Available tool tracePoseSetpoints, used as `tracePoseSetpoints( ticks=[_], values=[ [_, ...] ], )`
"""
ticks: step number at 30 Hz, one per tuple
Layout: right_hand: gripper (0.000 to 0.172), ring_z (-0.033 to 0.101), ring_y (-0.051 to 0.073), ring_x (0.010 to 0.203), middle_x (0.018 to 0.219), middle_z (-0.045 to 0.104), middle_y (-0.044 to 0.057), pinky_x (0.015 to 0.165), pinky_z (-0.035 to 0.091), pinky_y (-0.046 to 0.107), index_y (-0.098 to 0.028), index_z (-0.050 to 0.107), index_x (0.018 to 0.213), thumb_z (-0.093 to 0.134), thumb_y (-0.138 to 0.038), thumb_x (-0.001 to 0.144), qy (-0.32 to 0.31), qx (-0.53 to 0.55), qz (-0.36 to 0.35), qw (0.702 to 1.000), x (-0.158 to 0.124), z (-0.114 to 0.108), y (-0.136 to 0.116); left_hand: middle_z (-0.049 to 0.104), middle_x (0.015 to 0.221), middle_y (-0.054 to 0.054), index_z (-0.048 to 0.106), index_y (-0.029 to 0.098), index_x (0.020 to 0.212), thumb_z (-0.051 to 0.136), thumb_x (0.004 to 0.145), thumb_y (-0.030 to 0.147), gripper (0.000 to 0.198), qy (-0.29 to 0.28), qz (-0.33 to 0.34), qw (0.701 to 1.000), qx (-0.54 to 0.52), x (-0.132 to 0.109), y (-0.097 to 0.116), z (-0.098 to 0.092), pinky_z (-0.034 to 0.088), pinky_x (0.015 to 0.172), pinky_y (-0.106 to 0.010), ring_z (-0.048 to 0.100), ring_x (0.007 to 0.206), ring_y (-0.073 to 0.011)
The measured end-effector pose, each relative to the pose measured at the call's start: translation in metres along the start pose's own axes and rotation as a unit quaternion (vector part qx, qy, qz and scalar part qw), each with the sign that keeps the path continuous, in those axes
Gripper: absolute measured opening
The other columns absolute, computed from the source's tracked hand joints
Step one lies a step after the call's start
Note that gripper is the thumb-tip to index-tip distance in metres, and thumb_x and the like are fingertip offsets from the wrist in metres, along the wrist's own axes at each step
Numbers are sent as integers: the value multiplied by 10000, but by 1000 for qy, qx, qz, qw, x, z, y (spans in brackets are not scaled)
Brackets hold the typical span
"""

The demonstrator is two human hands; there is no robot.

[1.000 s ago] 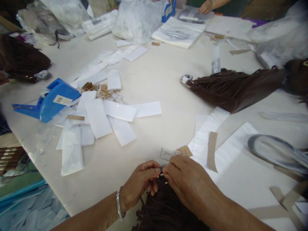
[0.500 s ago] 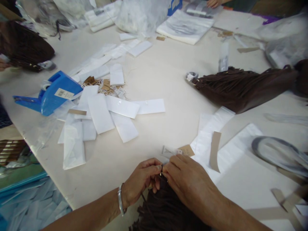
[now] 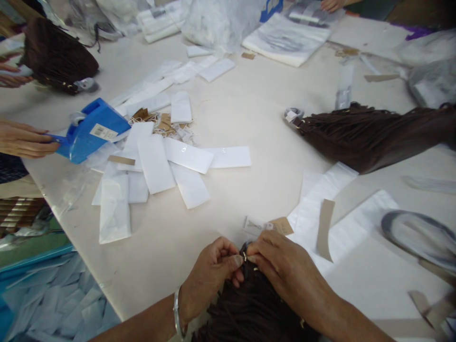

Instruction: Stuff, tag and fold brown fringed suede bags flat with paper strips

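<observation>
A dark brown fringed bag (image 3: 249, 313) lies at the bottom middle, close to my body. My left hand (image 3: 213, 270), with a silver bangle at its wrist, pinches the bag's dark strap end beside a small gold-coloured metal fitting (image 3: 244, 256). From the other side, my right hand (image 3: 288, 266) closes its fingers on the bag at that same fitting. Just beyond my fingers lie a printed clear packet (image 3: 253, 225) and a brown card tag (image 3: 283, 225). My right hand hides part of the bag's top edge, and its exact grip is partly covered.
White folded sleeves (image 3: 155, 164) lie left of centre by a blue tape dispenser (image 3: 94, 137), which another person's hand (image 3: 24, 138) touches. More fringed bags (image 3: 370, 137) lie right and far left. White strips (image 3: 324, 190) and a tape roll (image 3: 420, 237) are on the right.
Another person's hand has come in from the left onto the tape dispenser. My fingers have shifted slightly at the fitting, showing more of the strap end. The view has turned a little left.
</observation>
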State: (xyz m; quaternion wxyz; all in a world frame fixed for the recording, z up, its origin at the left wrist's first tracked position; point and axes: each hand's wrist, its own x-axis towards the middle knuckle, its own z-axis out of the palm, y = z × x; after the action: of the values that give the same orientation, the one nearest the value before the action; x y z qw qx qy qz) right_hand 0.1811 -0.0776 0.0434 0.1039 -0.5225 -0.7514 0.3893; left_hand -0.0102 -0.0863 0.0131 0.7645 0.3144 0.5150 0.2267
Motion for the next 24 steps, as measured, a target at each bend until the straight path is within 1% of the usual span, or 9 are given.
tracePoseSetpoints(
  ticks=[6, 10, 14, 17, 18, 21, 22, 24],
  values=[
    [180, 517, 185, 853, 865, 563, 20, 741, 405, 312, -227, 617, 889, 462, -154, 943, 6, 7, -6, 1000, 0, 0, 1, 639, 589, -14, 579, 150, 786, 637, 784, 344, 203, 69, -24, 997, 35, -1, 0, 7, 452, 539, -251, 565, 503, -124],
    [196, 522, 188, 846, 861, 577, 24, 759, 415, 323, -217, 625, 871, 464, -124, 933, 4, 4, -16, 1000, -1, 0, 2, 611, 551, 7, 597, 156, 747, 616, 785, 341, 190, 88, -23, 994, 68, 2, -1, 9, 447, 537, -250, 545, 496, -121],
    [203, 531, 186, 844, 853, 582, 26, 778, 431, 328, -209, 631, 852, 472, -107, 925, 4, -6, -19, 1000, -1, 1, 3, 584, 537, 26, 588, 171, 723, 571, 804, 329, 179, 100, -10, 985, 140, 4, -2, 10, 406, 531, -232, 521, 504, -111],
    [166, 545, 193, 880, 905, 596, 32, 778, 447, 324, -220, 631, 946, 501, -123, 913, 9, -15, -19, 1000, -2, 1, 6, 559, 529, 42, 555, 186, 713, 522, 821, 285, 150, 104, 20, 975, 196, 4, -2, 11, 364, 507, -218, 501, 495, -104],
    [183, 549, 196, 898, 932, 601, 35, 790, 452, 328, -226, 625, 1005, 507, -125, 909, 9, -20, -24, 999, -1, 1, 6, 547, 521, 49, 539, 192, 715, 508, 826, 277, 144, 104, 29, 972, 209, 4, -1, 11, 356, 496, -216, 496, 484, -103],
    [332, 555, 201, 942, 1004, 604, 48, 821, 459, 339, -251, 569, 1194, 493, -108, 904, -5, -45, -50, 998, 0, -2, 7, 521, 490, 63, 500, 207, 738, 479, 852, 293, 144, 94, 55, 966, 233, 2, 3, 12, 346, 472, -213, 486, 442, -107],
    [364, 556, 199, 936, 1005, 603, 49, 818, 461, 338, -260, 556, 1224, 481, -101, 906, -16, -55, -56, 997, 1, -4, 7, 518, 481, 65, 492, 211, 749, 473, 861, 299, 143, 89, 61, 965, 239, 1, 5, 12, 341, 465, -212, 483, 431, -109],
    [361, 556, 193, 912, 980, 598, 44, 809, 461, 335, -267, 571, 1209, 465, -96, 909, -39, -69, -62, 995, 3, -7, 5, 521, 465, 67, 476, 218, 772, 458, 878, 296, 133, 79, 66, 963, 251, -1, 9, 10, 329, 455, -209, 475, 412, -110]
  ],
)
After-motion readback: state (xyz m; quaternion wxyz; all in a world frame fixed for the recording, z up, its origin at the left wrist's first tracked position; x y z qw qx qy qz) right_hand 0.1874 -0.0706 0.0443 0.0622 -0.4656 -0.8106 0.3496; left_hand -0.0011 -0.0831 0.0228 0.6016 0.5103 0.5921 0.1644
